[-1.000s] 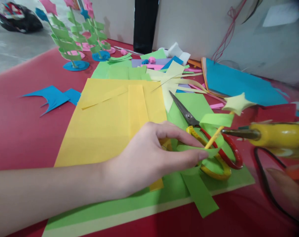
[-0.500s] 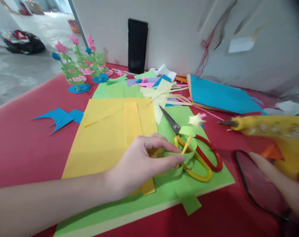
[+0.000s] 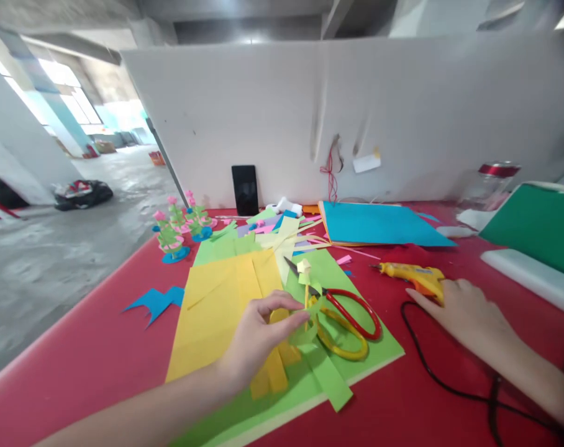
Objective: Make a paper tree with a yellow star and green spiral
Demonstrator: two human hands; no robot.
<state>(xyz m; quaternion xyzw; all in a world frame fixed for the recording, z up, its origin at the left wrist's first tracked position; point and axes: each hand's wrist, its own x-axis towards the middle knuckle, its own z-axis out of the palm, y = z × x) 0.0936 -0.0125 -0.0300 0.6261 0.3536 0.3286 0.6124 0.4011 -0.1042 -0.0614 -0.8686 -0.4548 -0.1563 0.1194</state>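
My left hand (image 3: 268,335) pinches a small paper flower between thumb and fingertips. The flower has a cream folded star (image 3: 304,267) on top, a thin yellow stem (image 3: 306,297) and a green curled paper strip around it. At the right, my right hand (image 3: 468,313) is closed around the handle of a yellow hot glue gun (image 3: 410,273), whose nozzle points left, low over the red table. Right behind the flower, scissors (image 3: 351,310) with one red and one yellow handle lie on green paper (image 3: 375,354). Yellow paper (image 3: 217,316) lies left of the flower.
Finished paper flowers (image 3: 172,239) stand on blue and pink bases at the back left. Blue scraps (image 3: 156,304) lie nearby. A black phone (image 3: 245,191) leans on the white partition. Blue sheets (image 3: 384,223) lie behind the glue gun, and its black cord (image 3: 431,369) loops across the table.
The view has tilted up and back. The glue gun has gone from close in front of the camera to farther away, low over the table. My left hand still pinches the flower.
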